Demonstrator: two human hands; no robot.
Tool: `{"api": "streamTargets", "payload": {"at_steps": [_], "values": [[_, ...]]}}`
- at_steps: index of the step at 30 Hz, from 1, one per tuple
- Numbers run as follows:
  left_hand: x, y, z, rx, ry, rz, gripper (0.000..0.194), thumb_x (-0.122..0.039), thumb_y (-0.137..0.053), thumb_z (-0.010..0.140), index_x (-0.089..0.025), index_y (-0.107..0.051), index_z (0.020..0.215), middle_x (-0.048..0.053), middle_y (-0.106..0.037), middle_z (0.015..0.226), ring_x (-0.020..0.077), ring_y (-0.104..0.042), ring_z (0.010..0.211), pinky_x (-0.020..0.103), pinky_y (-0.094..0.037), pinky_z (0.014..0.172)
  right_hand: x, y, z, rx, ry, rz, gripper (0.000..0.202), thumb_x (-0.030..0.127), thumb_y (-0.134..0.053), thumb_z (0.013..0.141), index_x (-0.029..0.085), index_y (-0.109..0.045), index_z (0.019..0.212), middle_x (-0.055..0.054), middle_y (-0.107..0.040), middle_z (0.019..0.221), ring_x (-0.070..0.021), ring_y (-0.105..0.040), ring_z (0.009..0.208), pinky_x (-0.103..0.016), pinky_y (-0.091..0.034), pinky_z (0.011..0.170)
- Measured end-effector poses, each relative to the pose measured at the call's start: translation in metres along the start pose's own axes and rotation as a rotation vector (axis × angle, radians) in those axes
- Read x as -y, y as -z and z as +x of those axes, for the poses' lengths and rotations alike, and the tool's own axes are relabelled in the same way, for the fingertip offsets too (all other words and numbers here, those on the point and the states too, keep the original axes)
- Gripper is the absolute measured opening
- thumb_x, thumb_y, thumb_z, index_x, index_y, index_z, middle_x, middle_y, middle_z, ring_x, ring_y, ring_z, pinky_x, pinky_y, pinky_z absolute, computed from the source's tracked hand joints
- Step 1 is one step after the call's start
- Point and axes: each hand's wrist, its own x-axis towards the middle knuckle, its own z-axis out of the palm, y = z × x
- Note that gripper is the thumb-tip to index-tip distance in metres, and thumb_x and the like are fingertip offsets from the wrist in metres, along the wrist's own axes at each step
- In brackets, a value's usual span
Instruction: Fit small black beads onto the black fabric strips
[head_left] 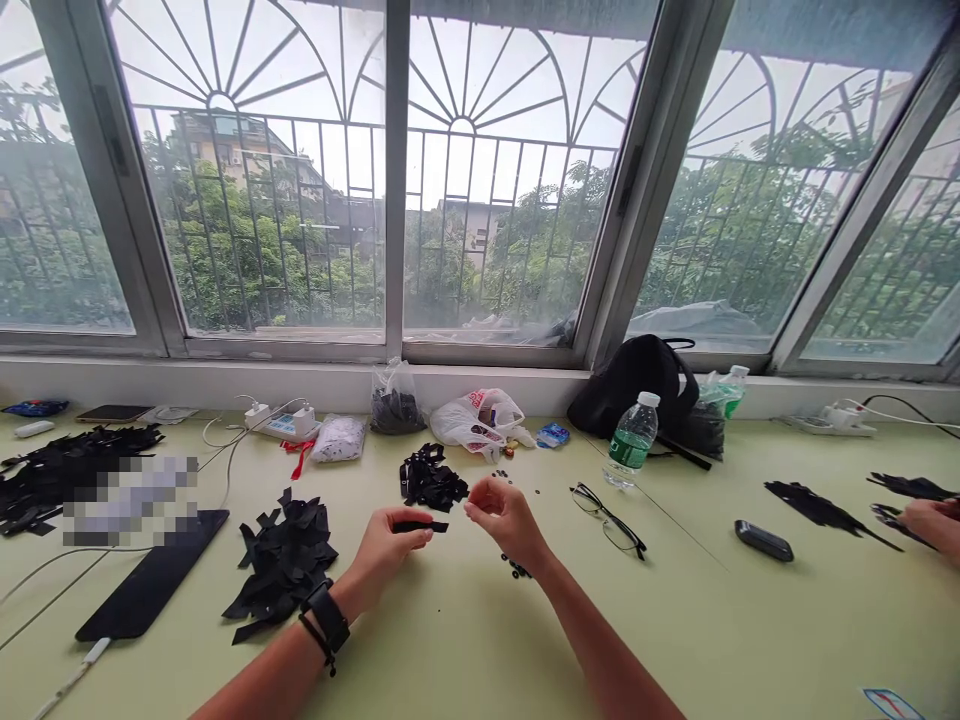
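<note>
My left hand (390, 550), with a black watch on its wrist, pinches a short black fabric strip (430, 526) whose free end points right. Just right of it, my right hand (504, 515) is closed at thumb and forefinger; what it holds, if anything, is too small to make out. Behind my hands is a small pile of black pieces (431, 478). A larger heap of black strips (283, 560) lies left of my left wrist. Small black round parts (517, 570) are scattered on the green table (465, 650) beside my right forearm.
Eyeglasses (609, 520), a water bottle (632, 440) and a black case (763, 540) lie to the right. Another person's hand (934, 525) is at the right edge by black strips. A phone (154, 575) with a cable is at left. Bags line the window side.
</note>
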Motion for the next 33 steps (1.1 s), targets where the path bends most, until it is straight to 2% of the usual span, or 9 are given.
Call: {"api": "streamTargets", "payload": {"at_steps": [4,8,28,33], "values": [[0.001,-0.001,0.001,0.008,-0.032,0.033,0.032,-0.030,-0.085,0.063,-0.015,-0.081,0.091,0.008,-0.077,0.078,0.0205,-0.066,0.073,0.029,-0.050,0.069,0.003,-0.024,-0.007,0.036,0.025,0.040,0.016,0.036,-0.071,0.082,0.021,-0.066,0.083,-0.003,-0.069,0.080,-0.0191,-0.064,0.072,-0.032,-0.053,0.068],[0.001,-0.003,0.000,0.022,-0.055,0.033,0.031,-0.031,-0.085,0.064,-0.014,-0.081,0.090,0.009,-0.077,0.079,0.0202,-0.065,0.072,0.029,-0.049,0.068,0.005,-0.035,-0.012,0.051,0.071,-0.017,0.011,0.032,-0.070,0.084,0.021,-0.068,0.083,-0.003,-0.071,0.082,-0.0192,-0.065,0.074,-0.032,-0.053,0.072],[0.004,-0.005,0.001,0.047,-0.109,0.047,0.021,-0.020,-0.080,0.064,-0.014,-0.080,0.083,0.008,-0.078,0.077,0.0225,-0.067,0.073,0.031,-0.050,0.069,0.002,-0.038,-0.014,0.061,0.087,-0.037,0.007,0.026,-0.072,0.082,0.019,-0.070,0.081,-0.002,-0.073,0.080,-0.0163,-0.066,0.071,-0.028,-0.051,0.069],[0.001,-0.005,-0.002,0.083,-0.109,0.004,0.018,-0.018,-0.080,0.064,-0.014,-0.078,0.081,0.007,-0.077,0.078,0.0226,-0.068,0.076,0.031,-0.051,0.072,0.005,-0.035,-0.013,0.086,0.073,-0.053,0.010,0.028,-0.074,0.081,0.019,-0.072,0.086,-0.003,-0.073,0.086,-0.0178,-0.066,0.077,-0.031,-0.051,0.075]]}}
